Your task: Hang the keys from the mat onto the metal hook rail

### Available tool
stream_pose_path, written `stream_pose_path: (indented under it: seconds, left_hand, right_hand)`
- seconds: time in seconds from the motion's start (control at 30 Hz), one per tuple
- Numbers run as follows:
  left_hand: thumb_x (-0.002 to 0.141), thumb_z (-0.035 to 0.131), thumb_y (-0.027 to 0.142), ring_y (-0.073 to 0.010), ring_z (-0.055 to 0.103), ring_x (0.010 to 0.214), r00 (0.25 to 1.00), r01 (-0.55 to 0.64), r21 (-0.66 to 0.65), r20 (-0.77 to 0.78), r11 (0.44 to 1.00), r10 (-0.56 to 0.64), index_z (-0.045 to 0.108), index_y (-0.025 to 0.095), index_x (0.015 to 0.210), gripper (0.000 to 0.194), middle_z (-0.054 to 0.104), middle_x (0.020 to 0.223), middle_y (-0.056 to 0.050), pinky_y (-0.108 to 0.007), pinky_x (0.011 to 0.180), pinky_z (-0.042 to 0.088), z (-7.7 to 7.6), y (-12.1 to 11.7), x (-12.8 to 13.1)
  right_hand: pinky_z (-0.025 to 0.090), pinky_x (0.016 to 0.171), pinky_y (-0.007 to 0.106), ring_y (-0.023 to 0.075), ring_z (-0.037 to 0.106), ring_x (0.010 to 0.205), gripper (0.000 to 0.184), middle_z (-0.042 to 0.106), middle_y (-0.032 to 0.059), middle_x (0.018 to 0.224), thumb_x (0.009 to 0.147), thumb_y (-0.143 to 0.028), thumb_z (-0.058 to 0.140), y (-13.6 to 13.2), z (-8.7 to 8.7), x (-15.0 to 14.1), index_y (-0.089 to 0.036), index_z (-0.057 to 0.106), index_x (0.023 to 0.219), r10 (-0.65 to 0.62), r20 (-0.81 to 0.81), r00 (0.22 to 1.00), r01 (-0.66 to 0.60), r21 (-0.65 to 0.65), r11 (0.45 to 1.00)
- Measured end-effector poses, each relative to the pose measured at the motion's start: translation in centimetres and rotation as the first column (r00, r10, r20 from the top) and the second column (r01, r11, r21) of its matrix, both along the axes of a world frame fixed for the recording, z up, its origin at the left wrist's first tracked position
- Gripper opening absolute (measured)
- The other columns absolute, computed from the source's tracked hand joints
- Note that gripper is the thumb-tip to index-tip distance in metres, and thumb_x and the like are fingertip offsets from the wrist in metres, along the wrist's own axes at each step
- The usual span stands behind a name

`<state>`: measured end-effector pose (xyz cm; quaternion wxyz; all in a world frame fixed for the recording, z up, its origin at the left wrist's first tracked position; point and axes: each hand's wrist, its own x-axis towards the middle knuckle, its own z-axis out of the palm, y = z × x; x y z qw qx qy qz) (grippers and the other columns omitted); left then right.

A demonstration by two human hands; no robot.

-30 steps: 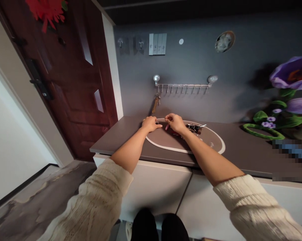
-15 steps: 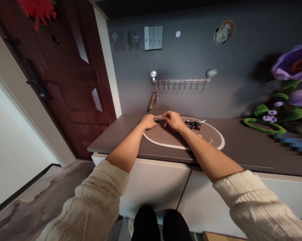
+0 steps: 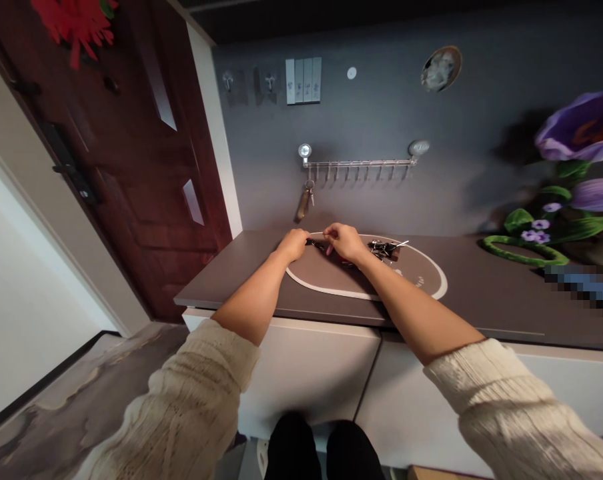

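My left hand point(image 3: 294, 245) rests at the left edge of an oval brown mat point(image 3: 326, 289) with a pale rim, its fingers curled and pressed together. Just by its fingertips lies a small black object point(image 3: 311, 242), too small to name. My right hand point(image 3: 346, 242) hovers over the middle of the mat, thumb and fingers closed in a pinch; what sits between them is hidden. Below those fingers shows a bit of something pink point(image 3: 329, 250). Right of my right hand lies a cluster of dark and shiny metal pieces point(image 3: 383, 250), perhaps keys, partly behind the wrist.
On the wall, a hook rail point(image 3: 361, 163) carries a key ring with a brown tag point(image 3: 303, 203) on its left end. Purple artificial flowers point(image 3: 576, 133) and a green loop point(image 3: 524, 252) stand at right. A dark red door point(image 3: 146, 167) is at left.
My left hand has drawn slightly left, showing more of the black object. The right hand keeps its pinch in nearly the same place. The view has shifted a little.
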<state>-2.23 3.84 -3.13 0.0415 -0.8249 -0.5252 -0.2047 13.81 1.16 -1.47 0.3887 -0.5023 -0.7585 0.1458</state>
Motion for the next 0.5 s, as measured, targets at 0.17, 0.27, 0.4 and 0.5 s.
stream_pose_path:
  seconds: [0.17, 0.27, 0.4, 0.5]
  left_hand:
    - [0.08, 0.04, 0.009, -0.0172, 0.055, 0.096, 0.984, -0.026, 0.058, 0.175, 0.998, 0.015, 0.064, 0.016, 0.099, 0.032, 0.063, 0.102, -0.01, -0.026, 0.086, 0.04, 0.3, -0.1, 0.2]
    - [0.08, 0.041, 0.009, -0.0165, 0.055, 0.097, 0.95, -0.029, 0.047, 0.313, 0.998, 0.013, 0.064, 0.015, 0.098, 0.03, 0.064, 0.102, -0.009, -0.026, 0.089, 0.039, 0.7, -0.5, 0.6]
    - [0.079, 0.043, 0.008, -0.0142, 0.058, 0.092, 0.836, -0.002, -0.036, 0.549, 0.999, 0.021, 0.064, 0.013, 0.097, 0.029, 0.065, 0.101, -0.008, -0.025, 0.086, 0.042, 1.3, -0.8, 1.0]
    - [0.078, 0.044, 0.008, -0.013, 0.059, 0.089, 0.716, 0.065, -0.089, 0.697, 0.994, 0.015, 0.063, 0.012, 0.097, 0.027, 0.065, 0.1, -0.008, -0.026, 0.085, 0.044, 1.5, -0.9, 1.2]
  right_hand:
    - [0.038, 0.053, 0.018, 0.0109, 0.056, 0.044, 0.009, 0.053, -0.005, 0.038, 0.076, -0.01, 0.052, 0.0, 0.0, 0.1, -0.018, 0.058, 0.076, 0.021, -0.056, 0.998, -0.022, -0.012, 1.0]
    - [0.038, 0.053, 0.019, 0.0112, 0.055, 0.042, 0.009, 0.052, -0.0056, 0.037, 0.073, -0.01, 0.056, 0.1, -0.1, 0.1, -0.019, 0.058, 0.074, 0.036, -0.075, 0.996, -0.036, 0.0, 0.999]
    - [0.038, 0.053, 0.02, 0.0111, 0.054, 0.041, 0.007, 0.052, -0.0063, 0.037, 0.07, -0.014, 0.062, 0.3, -0.2, 0.2, -0.02, 0.058, 0.072, 0.057, -0.096, 0.994, -0.056, 0.018, 0.998]
    - [0.037, 0.052, 0.02, 0.0103, 0.053, 0.04, 0.005, 0.053, -0.0064, 0.039, 0.07, -0.019, 0.063, 0.4, -0.2, 0.2, -0.02, 0.058, 0.072, 0.065, -0.104, 0.992, -0.063, 0.025, 0.998]
